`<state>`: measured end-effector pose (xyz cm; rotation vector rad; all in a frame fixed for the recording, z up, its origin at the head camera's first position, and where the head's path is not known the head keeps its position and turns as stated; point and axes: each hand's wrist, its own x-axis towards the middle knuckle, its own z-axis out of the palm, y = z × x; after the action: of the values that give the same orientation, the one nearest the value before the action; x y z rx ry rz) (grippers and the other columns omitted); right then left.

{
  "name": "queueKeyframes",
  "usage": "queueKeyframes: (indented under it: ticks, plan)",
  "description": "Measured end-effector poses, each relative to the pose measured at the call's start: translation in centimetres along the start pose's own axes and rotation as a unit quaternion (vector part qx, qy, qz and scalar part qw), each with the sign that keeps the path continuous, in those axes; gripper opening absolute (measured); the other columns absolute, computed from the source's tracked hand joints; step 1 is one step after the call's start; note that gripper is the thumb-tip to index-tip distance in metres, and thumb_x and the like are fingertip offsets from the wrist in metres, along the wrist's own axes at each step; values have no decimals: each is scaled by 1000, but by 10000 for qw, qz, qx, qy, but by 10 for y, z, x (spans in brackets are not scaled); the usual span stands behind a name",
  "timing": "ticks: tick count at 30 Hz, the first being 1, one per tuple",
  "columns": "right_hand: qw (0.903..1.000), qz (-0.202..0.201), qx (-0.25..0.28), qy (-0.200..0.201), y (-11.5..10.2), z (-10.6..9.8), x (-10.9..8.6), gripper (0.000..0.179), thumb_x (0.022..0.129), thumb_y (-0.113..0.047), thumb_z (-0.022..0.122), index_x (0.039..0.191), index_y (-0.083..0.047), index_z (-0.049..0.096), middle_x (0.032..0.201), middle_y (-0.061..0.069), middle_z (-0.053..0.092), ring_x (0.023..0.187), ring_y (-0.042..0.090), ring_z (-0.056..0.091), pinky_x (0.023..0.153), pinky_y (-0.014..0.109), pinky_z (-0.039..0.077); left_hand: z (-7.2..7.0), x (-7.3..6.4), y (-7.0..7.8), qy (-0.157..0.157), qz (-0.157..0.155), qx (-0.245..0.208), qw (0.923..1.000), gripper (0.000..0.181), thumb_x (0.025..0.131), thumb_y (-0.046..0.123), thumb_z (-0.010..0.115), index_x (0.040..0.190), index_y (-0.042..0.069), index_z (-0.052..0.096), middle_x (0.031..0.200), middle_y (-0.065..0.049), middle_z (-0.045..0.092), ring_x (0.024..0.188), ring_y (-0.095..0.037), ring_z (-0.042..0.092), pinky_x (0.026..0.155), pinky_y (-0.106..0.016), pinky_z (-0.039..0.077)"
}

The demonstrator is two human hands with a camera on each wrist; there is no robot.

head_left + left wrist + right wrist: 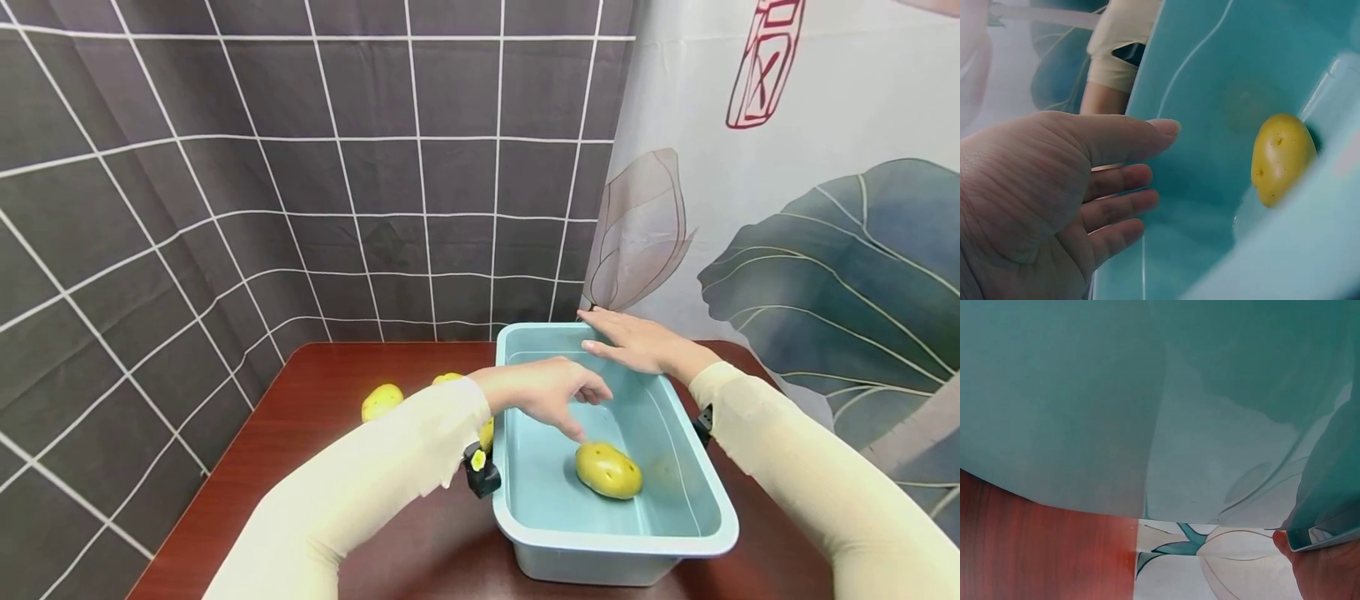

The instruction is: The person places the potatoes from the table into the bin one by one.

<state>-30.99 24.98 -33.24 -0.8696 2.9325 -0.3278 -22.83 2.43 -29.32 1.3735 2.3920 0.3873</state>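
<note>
A light blue plastic basin (611,543) stands on the table, with one yellow potato (608,471) lying on its floor. My left hand (546,392) is over the inside of the basin, just beyond the potato, with nothing in its grasp. In the left wrist view its thumb and fingers are loosely extended, apart from the potato (1282,156). My right hand (636,340) rests at the far right corner of the basin, fingers straight across the rim. Only part of that hand (1329,575) shows beside the rim in the right wrist view.
Left of the basin, several yellow potatoes (382,402) lie on the reddish-brown table (322,458), some partly hidden by my left sleeve. A dark gridded curtain (457,175) hangs behind, and a pale leaf-printed one (825,292) hangs at the right.
</note>
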Motion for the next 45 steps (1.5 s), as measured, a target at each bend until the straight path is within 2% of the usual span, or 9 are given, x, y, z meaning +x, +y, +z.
queueKeyframes:
  ticks: [5,8,12,15,20,26,32,40,45]
  plan:
    - [10000,18,33,-7,0,1,-1,78,92,-69,34,155,-23,21,159,10,18,144,33,17,108,63,19,-4,-20,-8,423,45,-117,9990,59,82,26,77,134,9,55,126,1,62,113,-4,57,94,-15,40]
    - [10000,35,60,-7,0,0,-1,78,93,-68,35,155,-22,21,159,11,17,144,34,17,108,63,19,-9,-33,-13,735,71,-376,9966,58,83,26,76,134,8,54,124,-1,63,112,-9,58,95,-21,44]
    - [10000,56,67,-22,0,-1,0,79,93,-69,35,155,-22,21,159,11,17,144,34,17,109,62,18,-16,-49,-20,1174,45,-765,9901,57,83,24,76,134,8,55,123,-1,63,112,-13,59,95,-28,47]
    - [10000,79,41,-28,1,-1,0,80,92,-70,33,155,-22,21,159,11,17,144,34,17,109,62,18,-19,-61,-27,1460,-31,-956,9846,56,83,25,76,134,10,55,123,-1,63,112,-12,58,94,-26,47]
    - [10000,62,18,-18,2,1,1,77,93,-68,33,155,-23,21,159,10,18,144,33,16,109,62,18,-18,-79,-39,1895,-146,-1178,9747,57,83,25,77,134,12,55,127,0,61,113,-10,58,94,-28,48]
    - [10000,-18,12,-3,2,2,1,76,94,-68,33,155,-24,19,159,8,18,145,30,15,111,59,17,-10,-100,-56,2324,-293,-1677,9576,57,82,23,77,133,11,55,127,-1,60,113,-17,59,94,-28,48]
    - [10000,-8,46,-41,2,1,1,77,94,-67,33,155,-24,19,159,8,17,145,31,15,111,60,17,1,-115,-74,2585,-576,-2017,9430,55,83,20,77,132,6,56,122,-8,62,111,-25,60,95,-38,48]
    - [9998,89,131,-96,6,1,0,77,93,-67,36,155,-24,19,159,6,16,145,30,14,111,59,16,28,-123,-97,2830,-1074,-2024,9314,53,82,20,77,130,8,57,119,-5,64,111,-25,60,95,-40,48]
    - [9999,12,152,-58,4,-2,5,76,94,-65,37,155,-23,19,159,6,17,145,30,14,111,58,16,42,-129,-109,2987,-1364,-2141,9200,55,82,21,78,131,9,57,120,-5,63,112,-26,60,94,-40,49]
